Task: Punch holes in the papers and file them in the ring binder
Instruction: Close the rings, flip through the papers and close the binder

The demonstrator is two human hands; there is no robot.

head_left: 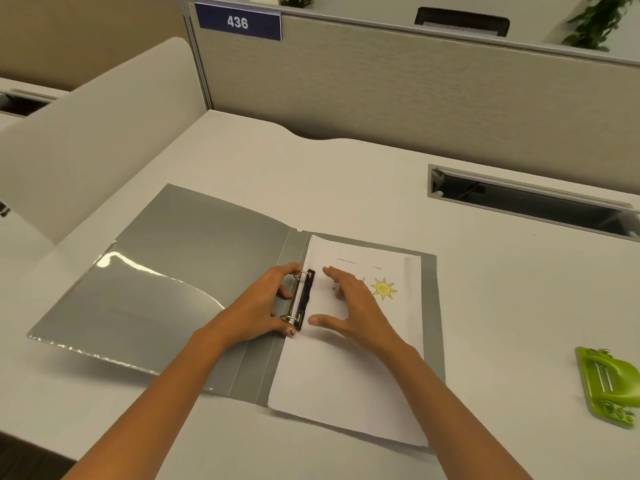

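A grey ring binder [194,258] lies open flat on the white desk. A stack of white papers [349,379], the top sheet showing a yellow sun drawing, lies on its right half. The metal ring mechanism [302,299] sits at the papers' left edge. My left hand [263,306] grips the rings, with fingers at the upper ring and the thumb at the lower one. My right hand [349,303] rests on the papers just right of the rings, fingers spread. A green hole punch [606,386] lies on the desk at the far right.
A cable slot [526,199] is cut into the desk at the back right. A beige partition wall [415,98] bearing a sign "436" closes the back, and a white divider panel [93,133] stands at the left. The desk's front edge runs near the bottom left.
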